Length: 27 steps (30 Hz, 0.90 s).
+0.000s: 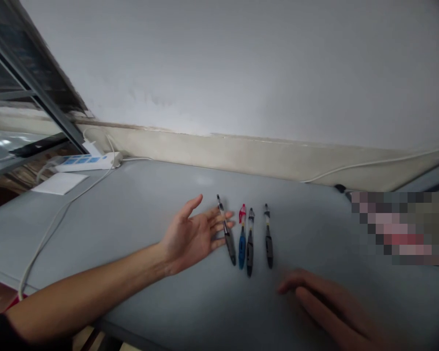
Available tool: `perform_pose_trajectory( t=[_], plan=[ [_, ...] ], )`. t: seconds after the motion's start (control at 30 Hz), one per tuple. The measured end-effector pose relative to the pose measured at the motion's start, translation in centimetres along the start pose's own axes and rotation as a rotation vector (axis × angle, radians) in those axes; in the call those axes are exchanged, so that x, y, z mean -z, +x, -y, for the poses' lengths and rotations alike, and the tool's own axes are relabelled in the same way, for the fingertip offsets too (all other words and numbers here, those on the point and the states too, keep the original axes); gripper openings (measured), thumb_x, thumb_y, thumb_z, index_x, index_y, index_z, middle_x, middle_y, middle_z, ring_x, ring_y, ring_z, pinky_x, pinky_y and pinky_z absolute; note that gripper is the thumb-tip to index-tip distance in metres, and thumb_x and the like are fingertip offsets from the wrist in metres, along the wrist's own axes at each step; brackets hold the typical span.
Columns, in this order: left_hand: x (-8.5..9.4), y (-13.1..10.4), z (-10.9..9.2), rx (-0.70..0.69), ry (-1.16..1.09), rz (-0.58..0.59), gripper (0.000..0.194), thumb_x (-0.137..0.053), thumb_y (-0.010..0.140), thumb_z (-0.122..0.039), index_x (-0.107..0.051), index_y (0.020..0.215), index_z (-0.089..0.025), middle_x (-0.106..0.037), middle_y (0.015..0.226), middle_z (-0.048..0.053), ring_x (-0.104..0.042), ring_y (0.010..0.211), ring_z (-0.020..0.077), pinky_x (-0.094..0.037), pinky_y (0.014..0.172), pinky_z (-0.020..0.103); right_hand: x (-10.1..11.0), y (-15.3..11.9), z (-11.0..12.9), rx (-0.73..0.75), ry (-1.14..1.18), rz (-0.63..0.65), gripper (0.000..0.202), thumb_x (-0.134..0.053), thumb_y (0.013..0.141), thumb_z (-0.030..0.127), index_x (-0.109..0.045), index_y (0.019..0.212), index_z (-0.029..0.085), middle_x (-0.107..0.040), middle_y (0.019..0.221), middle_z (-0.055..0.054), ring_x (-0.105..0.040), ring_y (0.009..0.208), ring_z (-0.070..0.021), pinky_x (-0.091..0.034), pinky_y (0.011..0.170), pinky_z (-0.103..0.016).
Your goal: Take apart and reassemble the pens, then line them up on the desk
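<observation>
My left hand (pixel 193 231) lies palm up with its fingers spread. Across those fingers rests a clear-barrelled retractable pen (pixel 229 243) with a black grip, and the fingertips show past it. Just to the right is a pen with a blue grip and red clip (pixel 242 243), close beside a black-gripped pen (pixel 249 248). A little apart, further right, lies another black-gripped pen (pixel 269 243). All the pens point roughly away from me. My right hand (pixel 314 297), blurred, is at the lower right near the last pen; thumb and forefinger are apart with nothing visible between them.
A white power strip (pixel 91 162) with a plug and cables stands at the back left, by a white flat piece (pixel 60 184). A white cable (pixel 54 224) runs along the left of the grey table (pixel 149 190). At the right lies a pixelated item (pixel 402 229). Behind is a wall (pixel 241 73).
</observation>
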<state>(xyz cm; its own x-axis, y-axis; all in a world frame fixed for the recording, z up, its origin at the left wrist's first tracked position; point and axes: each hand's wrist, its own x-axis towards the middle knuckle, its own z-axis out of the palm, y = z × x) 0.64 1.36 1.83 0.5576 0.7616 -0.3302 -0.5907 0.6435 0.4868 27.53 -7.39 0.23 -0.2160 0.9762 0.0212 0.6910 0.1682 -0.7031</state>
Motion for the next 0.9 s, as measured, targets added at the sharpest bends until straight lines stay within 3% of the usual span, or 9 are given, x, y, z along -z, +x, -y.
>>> perform_pose_trajectory(
  t=[0.13,0.23,0.37,0.47,0.57,0.7,0.8,0.9],
  plan=[
    [0.3,-0.1,-0.2,0.020,0.055,-0.037,0.065,-0.040,0.093,-0.059,-0.051,0.134,-0.010,-0.055,0.134,0.016,-0.046,0.124,0.0267,-0.033,0.106,0.040,0.6,1.1,-1.0,0.223,-0.202,-0.004,0.019,-0.051,0.099,0.030,-0.068,0.109,0.029,-0.079,0.093,-0.001,-0.077,0.081,-0.0209,-0.063,0.068,-0.029],
    [0.2,-0.4,-0.1,0.033,0.101,-0.074,0.065,-0.045,0.092,-0.055,-0.047,0.140,-0.010,-0.052,0.139,0.016,-0.043,0.129,0.0279,-0.032,0.106,0.041,0.6,2.4,-1.9,0.541,-0.428,-0.046,0.035,-0.043,0.098,0.011,-0.061,0.126,0.022,-0.077,0.114,-0.009,-0.072,0.104,-0.0260,-0.062,0.085,-0.042],
    [0.0,-1.0,0.9,-0.056,0.154,-0.091,0.053,-0.057,0.090,-0.039,-0.052,0.136,-0.012,-0.054,0.136,0.016,-0.046,0.126,0.0289,-0.035,0.103,0.040,-0.1,3.5,-2.4,0.743,-0.711,-0.071,0.053,-0.033,0.094,-0.005,-0.058,0.135,0.017,-0.072,0.133,-0.008,-0.065,0.120,-0.0295,-0.061,0.088,-0.047],
    [0.4,-1.6,2.6,-0.203,0.227,-0.074,0.044,-0.070,0.082,-0.034,-0.061,0.123,-0.017,-0.057,0.126,0.011,-0.050,0.117,0.0289,-0.038,0.099,0.040,-0.6,3.7,-2.3,0.784,-0.777,-0.099,0.048,-0.032,0.099,-0.002,-0.062,0.132,0.017,-0.074,0.129,-0.006,-0.069,0.111,-0.0293,-0.062,0.083,-0.044],
    [1.2,-2.4,4.3,-0.311,0.362,-0.051,0.034,-0.071,0.082,-0.031,-0.065,0.114,-0.023,-0.060,0.122,0.006,-0.050,0.114,0.0259,-0.039,0.094,0.035,-0.6,3.7,-2.1,0.814,-0.775,-0.136,0.042,-0.031,0.104,0.004,-0.070,0.118,0.014,-0.079,0.116,-0.009,-0.072,0.101,-0.0284,-0.062,0.080,-0.042],
    [2.1,-3.2,5.5,-0.342,0.504,0.029,0.027,-0.067,0.086,-0.031,-0.066,0.112,-0.023,-0.061,0.115,0.006,-0.050,0.108,0.0236,-0.037,0.089,0.033,0.1,3.4,-1.8,0.887,-0.762,-0.173,0.039,-0.036,0.105,0.007,-0.074,0.098,0.012,-0.081,0.100,-0.011,-0.074,0.090,-0.0272,-0.061,0.079,-0.042],
    [2.4,-3.5,5.7,-0.362,0.539,0.073,0.026,-0.065,0.088,-0.033,-0.064,0.112,-0.022,-0.062,0.105,0.006,-0.051,0.099,0.0213,-0.038,0.083,0.031,0.9,2.5,-1.5,0.909,-0.730,-0.183,0.036,-0.037,0.104,0.006,-0.072,0.105,0.014,-0.081,0.101,-0.010,-0.073,0.092,-0.0258,-0.060,0.081,-0.042],
    [2.7,-3.6,5.7,-0.362,0.543,0.103,0.027,-0.063,0.092,-0.032,-0.061,0.118,-0.024,-0.063,0.095,0.003,-0.050,0.084,0.0170,-0.038,0.075,0.029,1.5,0.9,-1.3,0.747,-0.551,-0.310,0.027,-0.047,0.100,0.007,-0.065,0.114,0.021,-0.078,0.094,-0.006,-0.073,0.085,-0.0216,-0.060,0.077,-0.035]
  ],
)
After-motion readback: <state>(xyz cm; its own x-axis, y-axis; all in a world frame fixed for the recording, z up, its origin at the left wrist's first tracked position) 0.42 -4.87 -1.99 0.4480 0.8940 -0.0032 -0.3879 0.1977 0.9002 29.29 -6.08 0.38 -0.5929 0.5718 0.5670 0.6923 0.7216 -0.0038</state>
